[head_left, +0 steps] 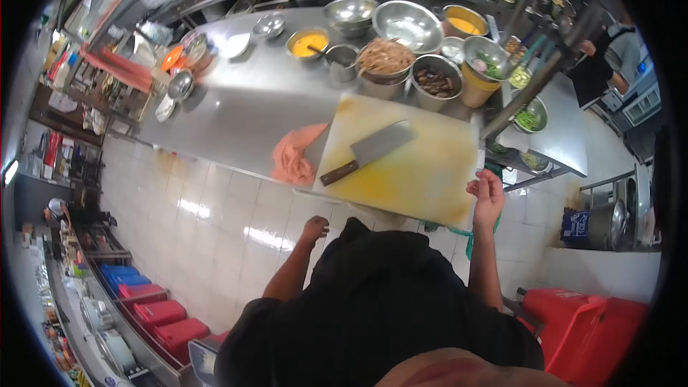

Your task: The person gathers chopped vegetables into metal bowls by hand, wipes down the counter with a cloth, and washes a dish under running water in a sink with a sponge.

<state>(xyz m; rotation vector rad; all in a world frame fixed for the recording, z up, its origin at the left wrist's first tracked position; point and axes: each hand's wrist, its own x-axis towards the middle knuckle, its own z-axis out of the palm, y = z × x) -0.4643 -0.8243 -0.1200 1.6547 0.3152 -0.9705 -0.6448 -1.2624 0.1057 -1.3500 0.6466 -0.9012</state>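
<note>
Currently, both of the person's hands are empty, held at the near edge of a stainless steel table (236, 123). A cleaver (383, 142) lies flat on a white, yellow-stained cutting board (437, 172) by that edge, toward the table's right end. The cleaver's long axis runs diagonally: the dark wooden handle (339, 173) points to the board's near left corner, while the broad blade reaches toward the middle of its far edge.

The left hand (315, 228) hangs short of the table, fingers loosely bent and half open. It is the nearer hand to the handle, which lies ahead of it and slightly to its right. The right hand (489, 190) is just beside the board's right edge, fingers partly curled and parted, with nothing visible in them; whether it touches the board, I cannot tell. From there the whole cleaver lies to the left, blade closer than handle, with a bare stretch of board between.

A crumpled pink cloth (295, 155) rests against the board's left edge. Just past the board's far edge stand a pot heaped with shredded food (385, 59) and a metal pot of dark brown pieces (436, 83). Farther left, near the table's far edge, sits a metal container of yellow liquid (308, 43) with a utensil standing in it.
</note>
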